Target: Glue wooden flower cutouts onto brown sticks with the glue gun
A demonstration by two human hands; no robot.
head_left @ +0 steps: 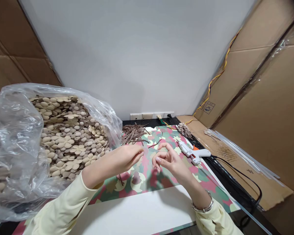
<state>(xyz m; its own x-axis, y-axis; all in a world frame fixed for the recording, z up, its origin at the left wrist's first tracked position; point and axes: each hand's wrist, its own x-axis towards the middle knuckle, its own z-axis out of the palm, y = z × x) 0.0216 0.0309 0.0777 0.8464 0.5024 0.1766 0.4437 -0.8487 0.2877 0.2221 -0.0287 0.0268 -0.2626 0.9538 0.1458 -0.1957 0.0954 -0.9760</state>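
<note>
My left hand (130,157) hovers over the patterned sheet, back upward, its fingers pressed together and pointing right. Whatever may be between its fingertips is hidden. Facing it across a small gap, my right hand (171,162) has loosely curved fingers standing apart, with nothing visible in them. Just beyond the hands a thin dark strip (155,143) lies on the sheet. Another short brown strip (120,179) shows below my left wrist. A white glue gun (192,151) rests to the right of my right hand, its nozzle pointing away from me.
On the left, a clear plastic bag (13,130) holds many beige flower-shaped pieces (73,143). Brown strips (134,132) are heaped behind my left hand. Clear glue sticks (245,156) lie on cardboard at right. A black cable (245,173) trails from the glue gun. Sockets (147,116) line the wall.
</note>
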